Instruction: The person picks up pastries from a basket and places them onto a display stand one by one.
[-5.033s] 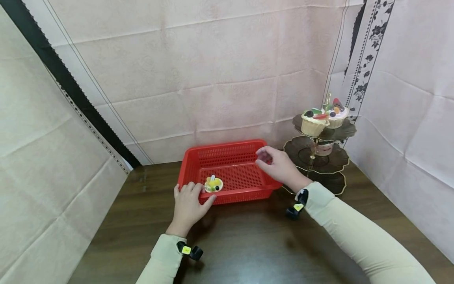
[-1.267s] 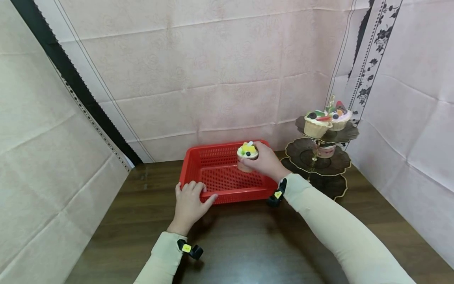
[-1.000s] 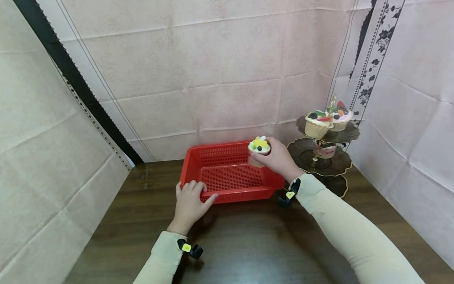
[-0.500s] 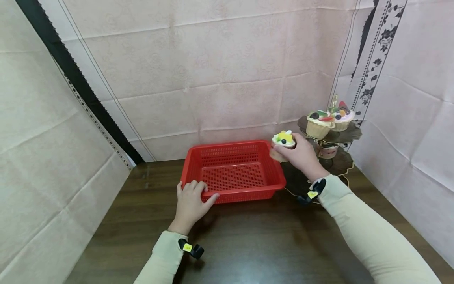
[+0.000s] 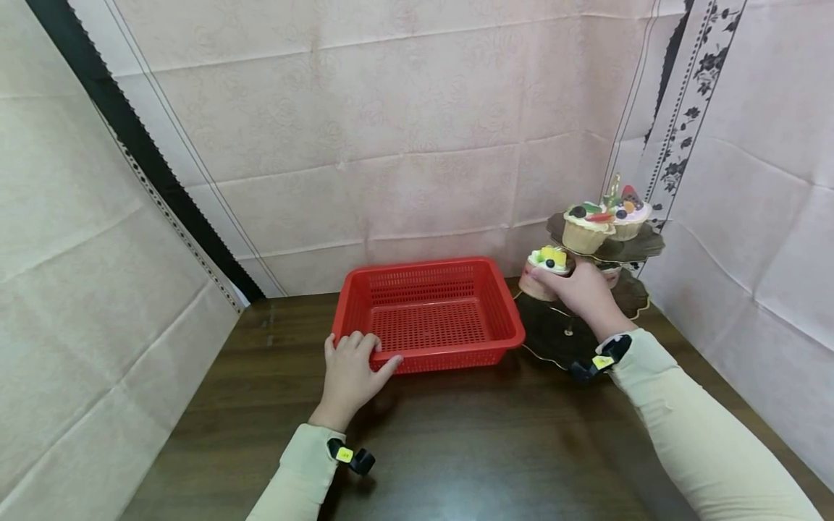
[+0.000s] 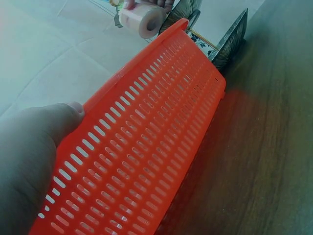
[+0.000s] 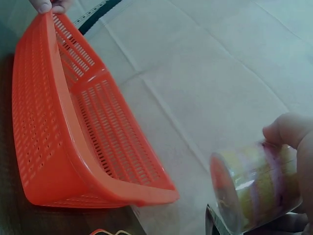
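Note:
My right hand [image 5: 586, 293] grips a small clear cup of layered cake [image 5: 538, 284], topped with cream, yellow fruit and a dark berry. In the right wrist view the thumb presses the side of the cake cup [image 7: 259, 183], whose layers are yellow and purple. It overlaps the left side of the middle tier of a dark, gold-edged cake stand [image 5: 554, 336] in the head view. My left hand [image 5: 352, 376] pinches the near-left rim of a red plastic basket [image 5: 449, 356], thumb outside and fingers over the edge. Only perforated floor shows inside the basket.
Two cupcakes, one with a berry and green leaf [image 5: 583, 233] and one with purple cream [image 5: 629, 217], sit on the stand's top tier. Another cake cup [image 5: 611, 276] is partly hidden behind my right hand. Cloth walls [image 5: 423, 145] enclose the wooden table [image 5: 443, 441].
My right hand has picked the cake cup out of the basket, carried it right over the rim, then lowered it towards the stand's middle tier. My left hand has stayed on the basket.

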A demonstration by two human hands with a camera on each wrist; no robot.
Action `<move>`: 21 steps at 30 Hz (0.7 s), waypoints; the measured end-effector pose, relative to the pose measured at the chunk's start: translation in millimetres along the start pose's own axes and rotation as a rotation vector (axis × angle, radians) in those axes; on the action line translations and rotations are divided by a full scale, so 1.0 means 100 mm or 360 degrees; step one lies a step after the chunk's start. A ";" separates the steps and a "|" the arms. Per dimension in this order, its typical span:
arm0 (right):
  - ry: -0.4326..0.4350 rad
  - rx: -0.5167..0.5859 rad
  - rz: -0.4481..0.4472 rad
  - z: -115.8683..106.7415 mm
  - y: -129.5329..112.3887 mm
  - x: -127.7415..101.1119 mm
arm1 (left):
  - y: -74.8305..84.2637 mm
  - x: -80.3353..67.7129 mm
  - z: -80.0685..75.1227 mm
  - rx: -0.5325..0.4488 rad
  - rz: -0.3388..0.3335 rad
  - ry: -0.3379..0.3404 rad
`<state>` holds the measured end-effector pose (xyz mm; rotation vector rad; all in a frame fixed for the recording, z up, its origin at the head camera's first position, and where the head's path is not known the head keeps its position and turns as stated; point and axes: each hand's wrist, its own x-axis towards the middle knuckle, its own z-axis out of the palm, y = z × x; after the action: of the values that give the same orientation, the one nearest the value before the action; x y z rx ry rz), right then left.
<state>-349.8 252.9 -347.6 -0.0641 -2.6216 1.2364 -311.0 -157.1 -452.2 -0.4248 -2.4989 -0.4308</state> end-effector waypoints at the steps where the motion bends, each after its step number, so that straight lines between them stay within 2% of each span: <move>1: 0.0002 -0.0010 0.0000 -0.01 0.01 -0.01 | 0.00 0.00 0.00 -0.0001 0.0001 0.0001; 4: 0.0020 -0.0040 -0.0018 -0.03 0.07 -0.02 | 0.00 0.00 0.00 -0.0007 0.0002 0.0002; 8: 0.0052 0.0005 -0.0021 -0.05 0.15 -0.05 | 0.01 0.00 0.00 -0.0005 0.0010 0.0010; 16: 0.0017 0.0016 0.0088 -0.11 0.22 -0.10 | 0.01 0.00 0.00 -0.0003 0.0011 0.0011; 21: 0.0034 -0.0028 0.0051 -0.14 0.28 -0.11 | 0.01 -0.01 0.00 -0.0001 0.0018 0.0021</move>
<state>-337.9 280.0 -362.8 -0.1222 -2.6232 1.2159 -310.5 -156.5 -452.6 -0.4350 -2.4827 -0.4285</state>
